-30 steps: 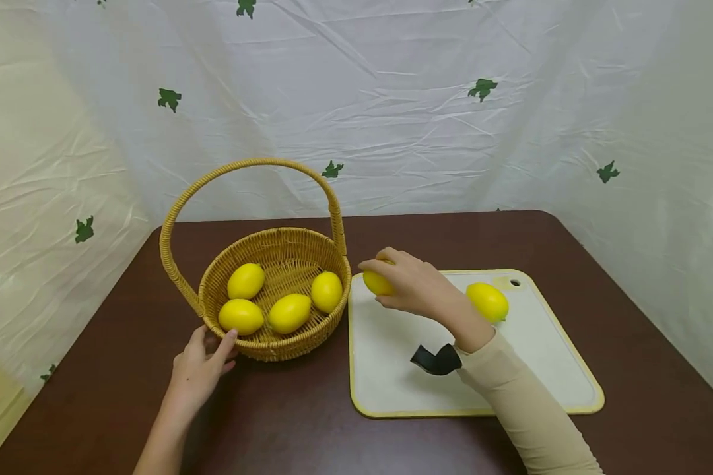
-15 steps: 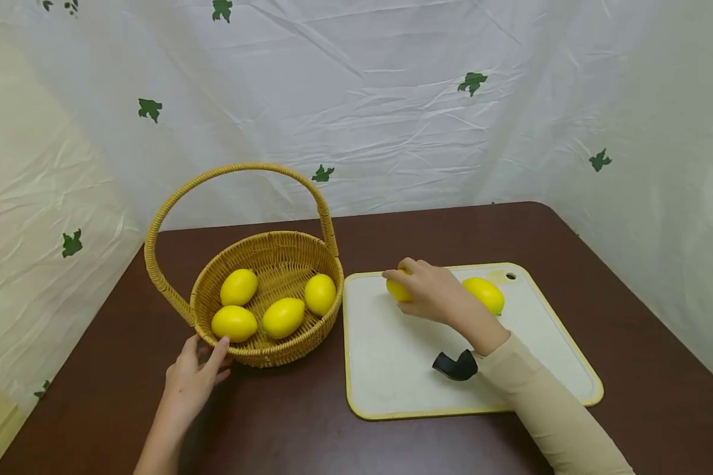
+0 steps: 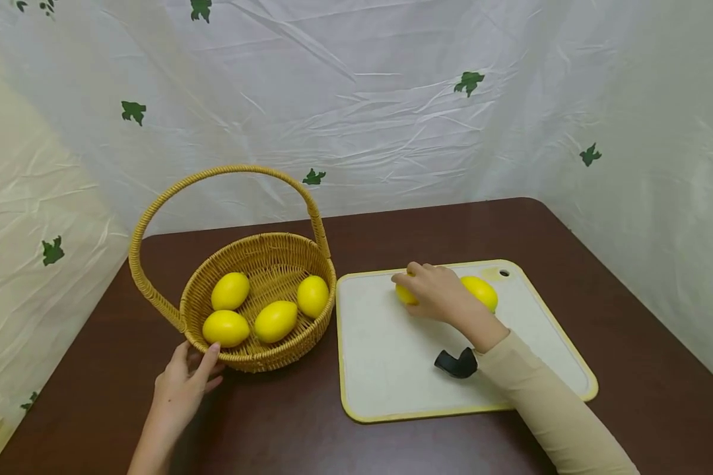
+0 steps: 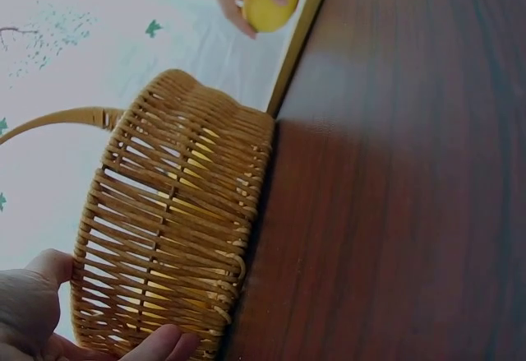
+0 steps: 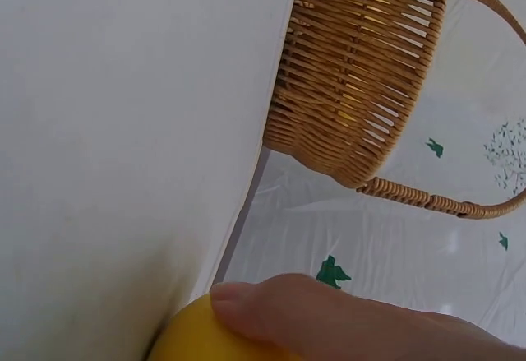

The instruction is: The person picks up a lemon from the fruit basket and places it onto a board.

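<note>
My left hand [image 3: 178,388] holds the near left side of a round wicker basket [image 3: 282,358], thumb at the rim and fingers against the outer wall. Several yellow lemons [image 3: 276,321] lie inside it. Over the back part of a white cutting board [image 3: 386,356], my right hand [image 3: 442,298] grips another lemon [image 3: 405,294] from above. Its fingers cover most of that fruit in the head view; the right wrist view shows the thumb along the lemon [image 5: 201,336], low over the board. One more lemon [image 3: 481,293] lies on the board just right of this hand, partly behind it.
The basket's tall arched handle [image 3: 232,169] stands upright. Basket and yellow-edged board sit close side by side on a dark brown table [image 3: 273,422]. A black bent piece [image 3: 456,364] sticks out at my right wrist. A white leaf-patterned curtain [image 3: 380,119] hangs behind.
My right hand has moved right with its lemon, from beside the basket to lower over the board's back part. The left hand keeps its hold on the basket. The head view has shifted slightly.
</note>
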Demonstrator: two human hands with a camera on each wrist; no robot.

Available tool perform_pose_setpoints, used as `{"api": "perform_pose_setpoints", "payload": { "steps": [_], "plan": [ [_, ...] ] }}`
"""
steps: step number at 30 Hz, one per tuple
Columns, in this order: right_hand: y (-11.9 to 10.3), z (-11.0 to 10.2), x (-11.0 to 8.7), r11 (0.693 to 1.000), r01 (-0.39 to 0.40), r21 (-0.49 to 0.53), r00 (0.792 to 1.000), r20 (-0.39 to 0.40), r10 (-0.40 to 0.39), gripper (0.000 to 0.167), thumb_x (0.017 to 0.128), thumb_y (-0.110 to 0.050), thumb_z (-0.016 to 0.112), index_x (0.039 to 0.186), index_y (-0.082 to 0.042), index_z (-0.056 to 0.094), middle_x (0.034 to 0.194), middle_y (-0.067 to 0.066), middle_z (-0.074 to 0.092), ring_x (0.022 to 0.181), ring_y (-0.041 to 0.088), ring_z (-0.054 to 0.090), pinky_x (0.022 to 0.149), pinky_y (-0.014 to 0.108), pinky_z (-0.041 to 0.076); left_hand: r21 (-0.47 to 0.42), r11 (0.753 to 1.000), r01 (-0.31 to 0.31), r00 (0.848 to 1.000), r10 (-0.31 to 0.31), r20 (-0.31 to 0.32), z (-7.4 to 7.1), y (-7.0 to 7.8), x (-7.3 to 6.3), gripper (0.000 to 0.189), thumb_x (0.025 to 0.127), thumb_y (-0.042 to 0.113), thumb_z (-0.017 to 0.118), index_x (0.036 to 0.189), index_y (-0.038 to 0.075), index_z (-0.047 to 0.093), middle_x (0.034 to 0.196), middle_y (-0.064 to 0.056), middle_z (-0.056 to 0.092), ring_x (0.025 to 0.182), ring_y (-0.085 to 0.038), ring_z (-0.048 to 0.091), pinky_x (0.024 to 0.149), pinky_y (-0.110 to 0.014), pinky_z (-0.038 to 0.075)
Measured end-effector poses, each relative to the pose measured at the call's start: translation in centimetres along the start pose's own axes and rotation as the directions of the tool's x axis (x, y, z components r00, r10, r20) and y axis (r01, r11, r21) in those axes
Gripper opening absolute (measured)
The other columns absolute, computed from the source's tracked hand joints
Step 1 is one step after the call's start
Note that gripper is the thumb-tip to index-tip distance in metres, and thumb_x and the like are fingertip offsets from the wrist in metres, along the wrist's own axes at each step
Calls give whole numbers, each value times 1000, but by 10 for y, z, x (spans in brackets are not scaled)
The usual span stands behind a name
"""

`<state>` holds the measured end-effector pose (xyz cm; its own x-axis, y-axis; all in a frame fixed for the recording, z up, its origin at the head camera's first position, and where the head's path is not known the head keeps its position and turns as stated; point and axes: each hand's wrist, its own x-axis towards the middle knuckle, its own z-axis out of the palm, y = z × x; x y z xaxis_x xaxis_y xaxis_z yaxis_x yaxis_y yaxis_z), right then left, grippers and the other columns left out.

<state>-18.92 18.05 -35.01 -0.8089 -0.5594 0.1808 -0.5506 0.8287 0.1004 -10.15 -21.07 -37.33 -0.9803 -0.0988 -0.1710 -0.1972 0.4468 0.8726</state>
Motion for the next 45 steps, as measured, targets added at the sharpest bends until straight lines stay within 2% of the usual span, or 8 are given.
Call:
{"api": "perform_pose_setpoints", "payload": {
  "steps": [6, 10, 15, 20, 28, 45],
  "plan": [
    [1, -2, 2, 1000, -12, 8, 999, 31, 12, 37, 76, -25, 71, 110, -14, 62, 87, 6, 52, 60, 18, 43, 46, 26, 39, 7, 1000, -26, 1000, 26, -8, -1, 2, 1, 80, 92, 50, 45, 142, -5, 16, 131, -33, 40, 104, -35, 58, 74, -30, 56],
    [0, -3, 3, 1000, 0, 3, 1000, 19, 0, 36, 77, -28, 70, 110, -14, 63, 88, 6, 52, 64, 19, 45, 47, 27, 40, 5, 1000, -24, 1000, 24, -13, -1, 2, 1, 80, 92, 50, 45, 142, -5, 16, 131, -33, 40, 104, -35, 58, 74, -30, 56],
    [-2, -1, 3, 999, 34, -18, 999, -25, -34, 34, 78, -28, 70, 109, -14, 63, 95, 8, 55, 76, 23, 49, 56, 31, 46, 0, 1000, -19, 1000, 19, -10, -1, 1, 1, 80, 91, 51, 45, 142, -5, 16, 130, -32, 40, 104, -35, 58, 74, -30, 56],
    [-3, 0, 2, 999, 34, -25, 999, -25, -35, 33, 79, -27, 70, 109, -14, 64, 102, 10, 56, 86, 26, 51, 64, 34, 47, -10, 1000, -24, 1000, 24, -9, 1, 0, 0, 79, 91, 50, 46, 141, -5, 17, 130, -32, 41, 104, -35, 57, 74, -31, 56],
    [-3, 0, 0, 999, 39, -16, 999, -15, -39, 34, 80, -27, 70, 110, -14, 64, 103, 10, 56, 86, 26, 51, 63, 34, 48, 3, 999, -44, 999, 44, -15, 1, 0, -2, 77, 92, 49, 45, 140, -5, 19, 129, -33, 41, 103, -36, 58, 73, -31, 56],
    [-4, -2, 0, 999, 40, -10, 999, -16, -40, 31, 80, -22, 69, 109, -13, 64, 101, 10, 57, 84, 26, 52, 63, 34, 47, 10, 999, -36, 999, 37, -22, 1, 0, -2, 75, 92, 49, 45, 139, -5, 22, 128, -32, 43, 102, -35, 59, 72, -31, 56]
  ]
}}
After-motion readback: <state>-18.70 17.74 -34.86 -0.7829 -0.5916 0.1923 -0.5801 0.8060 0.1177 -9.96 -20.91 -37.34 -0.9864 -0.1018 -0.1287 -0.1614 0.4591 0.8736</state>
